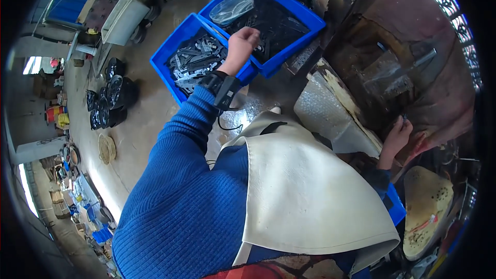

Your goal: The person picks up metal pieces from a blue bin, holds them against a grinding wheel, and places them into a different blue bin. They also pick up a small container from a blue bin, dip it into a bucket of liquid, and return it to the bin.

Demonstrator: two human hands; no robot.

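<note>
Blue bins (192,23) — left hand (242,46) over them — black wheels (111,98) nearby.

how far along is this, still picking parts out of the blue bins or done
Still picking. Done: cannot tell, no finished pile shows. In hand: the left hand reaches over the wall between the two blue bins, fingers curled; whether it grips a part is hidden. The right hand rests at the worn bench, pinching something small and dark. Left: the near bin holds many grey parts.
</note>
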